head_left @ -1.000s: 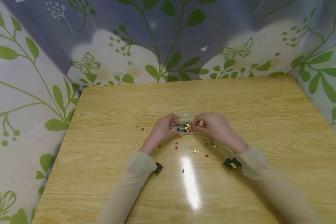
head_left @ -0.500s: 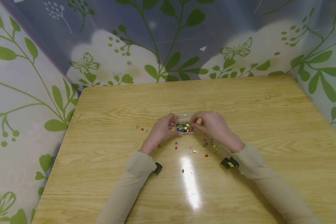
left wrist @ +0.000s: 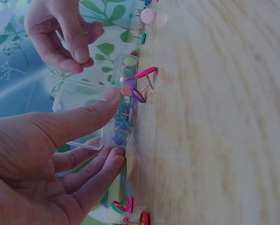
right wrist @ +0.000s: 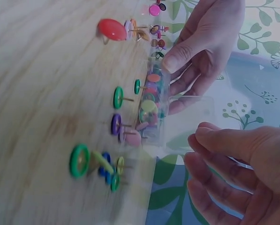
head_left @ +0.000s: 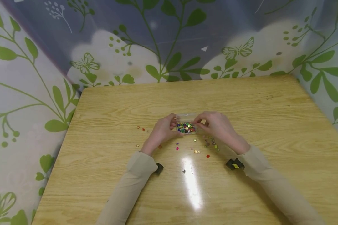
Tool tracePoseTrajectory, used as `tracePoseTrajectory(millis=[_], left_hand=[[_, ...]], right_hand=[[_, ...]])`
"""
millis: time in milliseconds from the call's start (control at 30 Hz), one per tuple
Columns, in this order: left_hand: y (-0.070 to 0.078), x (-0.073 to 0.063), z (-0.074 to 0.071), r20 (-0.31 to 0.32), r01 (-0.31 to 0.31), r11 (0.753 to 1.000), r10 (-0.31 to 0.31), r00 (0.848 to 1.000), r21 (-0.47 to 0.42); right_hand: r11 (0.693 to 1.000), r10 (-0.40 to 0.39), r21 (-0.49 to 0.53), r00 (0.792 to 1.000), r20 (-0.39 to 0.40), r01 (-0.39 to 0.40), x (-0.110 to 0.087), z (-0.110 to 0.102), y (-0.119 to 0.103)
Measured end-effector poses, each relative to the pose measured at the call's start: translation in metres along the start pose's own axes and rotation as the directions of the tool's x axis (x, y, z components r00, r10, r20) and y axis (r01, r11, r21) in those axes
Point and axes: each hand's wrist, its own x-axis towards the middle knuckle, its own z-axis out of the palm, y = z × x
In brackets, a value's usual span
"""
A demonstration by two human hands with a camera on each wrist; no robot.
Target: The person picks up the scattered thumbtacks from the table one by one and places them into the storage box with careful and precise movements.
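A small clear plastic box [head_left: 186, 128] full of colourful thumbtacks stands on the table, its clear lid [head_left: 186, 117] raised at the far side. My left hand [head_left: 164, 128] holds the box at its left end, with the thumb along the near side and the fingers at the end and behind. Just right of the box hovers my right hand [head_left: 215, 124], fingers loosely bent and thumb tip near the index tip. I see no tack between them in the right wrist view. Loose tacks lie near the box, such as a red tack [right wrist: 112, 29] and a green tack [right wrist: 79, 160].
More tacks are scattered on the wooden table [head_left: 115, 106]: a gold tack [head_left: 137, 145] at the left, a pink tack [head_left: 177, 148] in front and a lone dark tack [head_left: 184, 171] nearer me. A patterned wall covering [head_left: 183, 40] rises behind the table.
My right hand moved left over the box's right end half a second ago, then drew back a little to the right. The left hand and the box have stayed in place.
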Motion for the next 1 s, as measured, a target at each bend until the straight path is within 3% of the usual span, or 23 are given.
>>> tracePoseTrajectory(millis=[600, 1000], left_hand=[[0.001, 0.000, 0.001, -0.002, 0.013, 1.000, -0.013, 1.000, 0.001], [0.001, 0.000, 0.001, -0.001, 0.011, 1.000, -0.011, 1.000, 0.010]], right_hand=[[0.997, 0.017, -0.073, 0.998, 0.059, -0.013, -0.049, -0.023, 0.012], [0.999, 0.041, -0.041, 0.975, 0.218, -0.033, -0.079, -0.023, 0.022]])
